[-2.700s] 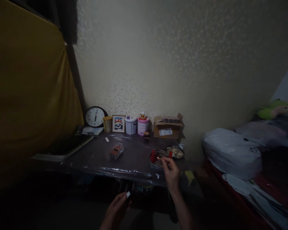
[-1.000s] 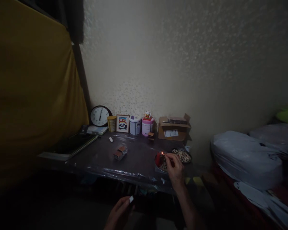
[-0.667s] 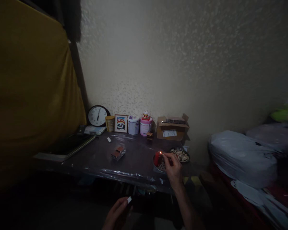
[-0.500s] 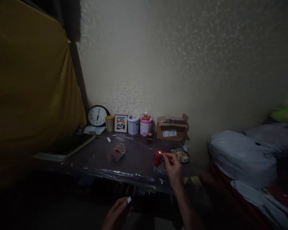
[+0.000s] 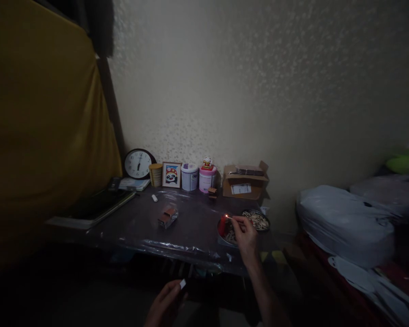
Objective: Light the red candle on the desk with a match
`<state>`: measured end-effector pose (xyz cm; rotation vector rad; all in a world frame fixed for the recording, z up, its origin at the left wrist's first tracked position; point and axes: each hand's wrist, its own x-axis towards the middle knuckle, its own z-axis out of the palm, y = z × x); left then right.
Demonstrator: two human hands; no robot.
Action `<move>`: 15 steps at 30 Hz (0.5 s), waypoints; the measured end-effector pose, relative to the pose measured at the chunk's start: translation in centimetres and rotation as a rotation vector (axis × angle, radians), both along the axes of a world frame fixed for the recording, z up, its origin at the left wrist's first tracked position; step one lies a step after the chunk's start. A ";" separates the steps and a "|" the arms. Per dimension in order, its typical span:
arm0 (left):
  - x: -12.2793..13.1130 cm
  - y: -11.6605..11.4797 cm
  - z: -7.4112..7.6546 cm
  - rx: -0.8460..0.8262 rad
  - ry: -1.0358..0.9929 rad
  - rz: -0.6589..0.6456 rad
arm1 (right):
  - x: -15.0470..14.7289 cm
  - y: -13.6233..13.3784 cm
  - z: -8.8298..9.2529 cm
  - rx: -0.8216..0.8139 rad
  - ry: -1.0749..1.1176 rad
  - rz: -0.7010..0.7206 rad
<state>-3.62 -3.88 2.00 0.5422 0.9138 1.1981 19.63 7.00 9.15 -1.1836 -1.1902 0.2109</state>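
Your right hand (image 5: 246, 235) pinches a lit match (image 5: 230, 218), its flame just above the red candle (image 5: 222, 224) in the near dish (image 5: 221, 235) on the table (image 5: 191, 225). Your left hand (image 5: 165, 305), low before the table, grips a small matchbox (image 5: 183, 284). A dish of matches (image 5: 257, 220) sits just beyond.

head cam | faces forward-down | table (image 5: 139, 227) mid-distance | wall (image 5: 259, 91) behind | single view

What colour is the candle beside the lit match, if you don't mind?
Red: the candle shows in the head view, just left of the right hand.
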 end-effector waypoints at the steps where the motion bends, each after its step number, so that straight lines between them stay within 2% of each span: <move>1: 0.0 0.1 -0.3 -0.008 0.003 0.007 | 0.0 0.0 0.1 0.002 -0.021 -0.006; 5: 0.1 0.6 -1.6 -0.044 0.030 0.052 | 0.1 0.1 0.3 -0.002 -0.071 -0.040; 8: 0.2 0.8 -2.0 -0.063 0.039 0.074 | 0.1 0.3 0.1 -0.019 -0.069 -0.048; 15: 0.0 0.4 -1.1 -0.032 0.007 0.034 | -0.2 0.7 -0.1 -0.027 -0.064 -0.044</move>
